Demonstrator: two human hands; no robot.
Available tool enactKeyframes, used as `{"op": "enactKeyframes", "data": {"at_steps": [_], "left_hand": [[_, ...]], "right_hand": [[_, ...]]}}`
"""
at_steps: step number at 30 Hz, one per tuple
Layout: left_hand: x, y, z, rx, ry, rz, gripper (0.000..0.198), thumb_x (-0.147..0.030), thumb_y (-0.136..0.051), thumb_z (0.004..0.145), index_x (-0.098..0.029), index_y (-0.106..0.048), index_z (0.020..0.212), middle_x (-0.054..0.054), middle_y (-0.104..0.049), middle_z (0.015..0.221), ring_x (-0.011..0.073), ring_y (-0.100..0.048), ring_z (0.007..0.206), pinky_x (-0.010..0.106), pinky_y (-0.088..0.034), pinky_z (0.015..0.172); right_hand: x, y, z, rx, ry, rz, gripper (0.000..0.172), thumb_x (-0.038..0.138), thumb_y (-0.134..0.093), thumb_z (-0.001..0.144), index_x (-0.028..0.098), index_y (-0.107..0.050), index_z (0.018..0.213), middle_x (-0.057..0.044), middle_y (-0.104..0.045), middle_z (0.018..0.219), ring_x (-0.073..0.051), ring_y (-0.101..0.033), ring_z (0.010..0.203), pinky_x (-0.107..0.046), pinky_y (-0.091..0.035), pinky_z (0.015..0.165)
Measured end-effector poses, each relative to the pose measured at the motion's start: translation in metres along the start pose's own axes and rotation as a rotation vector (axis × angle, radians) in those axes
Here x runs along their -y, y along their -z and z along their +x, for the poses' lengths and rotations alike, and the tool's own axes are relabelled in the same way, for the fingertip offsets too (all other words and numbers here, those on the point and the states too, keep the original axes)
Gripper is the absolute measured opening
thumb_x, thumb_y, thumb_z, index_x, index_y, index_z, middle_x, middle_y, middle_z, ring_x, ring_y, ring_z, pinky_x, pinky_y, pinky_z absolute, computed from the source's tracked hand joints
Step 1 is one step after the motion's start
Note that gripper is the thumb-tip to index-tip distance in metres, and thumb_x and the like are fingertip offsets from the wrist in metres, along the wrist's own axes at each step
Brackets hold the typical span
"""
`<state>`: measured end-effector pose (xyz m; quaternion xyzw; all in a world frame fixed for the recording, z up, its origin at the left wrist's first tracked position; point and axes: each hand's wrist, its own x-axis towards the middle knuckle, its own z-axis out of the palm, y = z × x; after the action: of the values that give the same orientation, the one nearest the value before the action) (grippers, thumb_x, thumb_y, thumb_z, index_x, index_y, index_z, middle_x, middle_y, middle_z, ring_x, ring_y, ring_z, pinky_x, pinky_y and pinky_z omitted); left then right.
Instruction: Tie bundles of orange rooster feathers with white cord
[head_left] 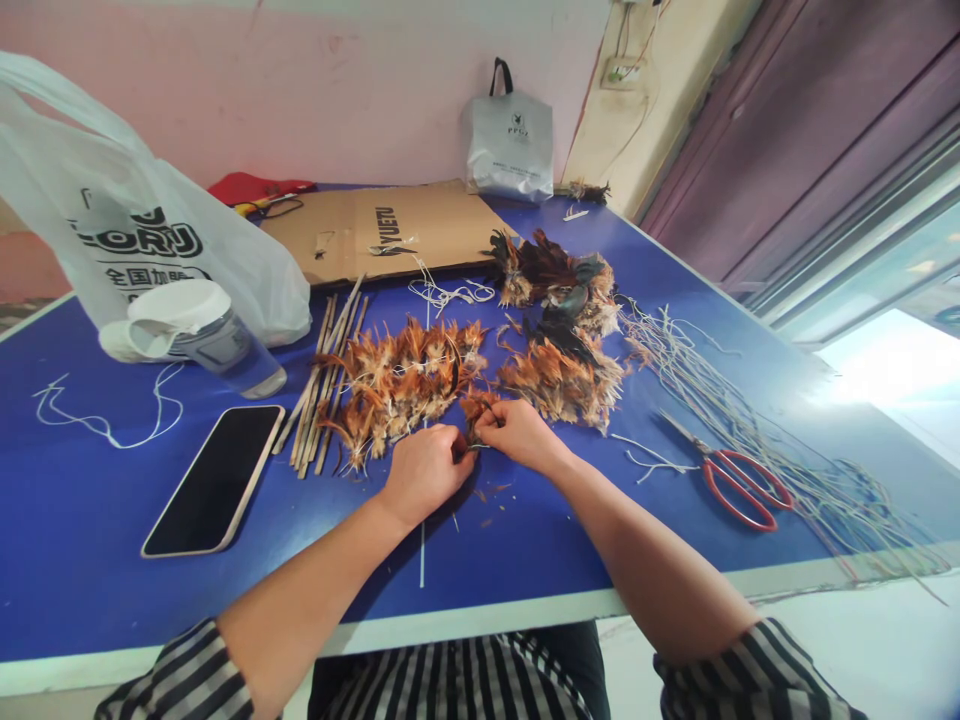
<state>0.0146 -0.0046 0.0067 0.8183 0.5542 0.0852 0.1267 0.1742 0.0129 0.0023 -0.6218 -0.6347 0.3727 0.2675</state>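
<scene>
Above the middle of the table, my left hand (429, 468) and my right hand (523, 436) meet at a small bunch of brown feathers (478, 404). Both are closed, with the fingertips pinched at the bunch's lower end. A bit of white string shows between them, though my fingers hide much of it. Just beyond my left hand lie rows of orange-brown feather bunches (409, 375). Past my right hand is another group of orange-brown bunches (562, 380), with darker black-brown feathers (555, 270) behind it. Loose feather scraps (491, 500) are scattered below my hands.
Red-handled scissors (739, 485) and long pale strings (712, 390) lie right. Thin sticks (322, 390), a phone (214, 480), a lidded plastic cup (232, 345) and a white plastic bag (217, 250) are left. Flat cardboard (330, 235) and a silver bag (510, 145) stand behind.
</scene>
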Motion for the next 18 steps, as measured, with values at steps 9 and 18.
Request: {"op": "enactKeyframes", "data": {"at_steps": [9, 18], "left_hand": [[0.002, -0.002, 0.000, -0.006, -0.018, -0.012, 0.024, -0.039, -0.049, 0.080, -0.020, -0.063, 0.077, 0.005, -0.067, 0.079, 0.0196, -0.062, 0.076, 0.027, -0.039, 0.064], [0.003, 0.004, 0.001, 0.025, -0.035, -0.107, 0.023, -0.037, -0.052, 0.077, -0.019, -0.065, 0.075, 0.005, -0.068, 0.076, 0.0195, -0.062, 0.073, 0.028, -0.040, 0.064]], "right_hand": [[0.003, 0.000, -0.002, 0.003, 0.025, -0.073, 0.016, 0.026, -0.058, 0.066, 0.016, -0.070, 0.067, 0.000, -0.065, 0.066, -0.011, -0.054, 0.060, -0.020, -0.036, 0.055], [-0.002, -0.008, -0.001, -0.040, 0.182, -0.161, 0.020, 0.021, -0.055, 0.069, 0.020, -0.070, 0.081, -0.001, -0.067, 0.079, -0.012, -0.054, 0.068, -0.020, -0.037, 0.062]]}}
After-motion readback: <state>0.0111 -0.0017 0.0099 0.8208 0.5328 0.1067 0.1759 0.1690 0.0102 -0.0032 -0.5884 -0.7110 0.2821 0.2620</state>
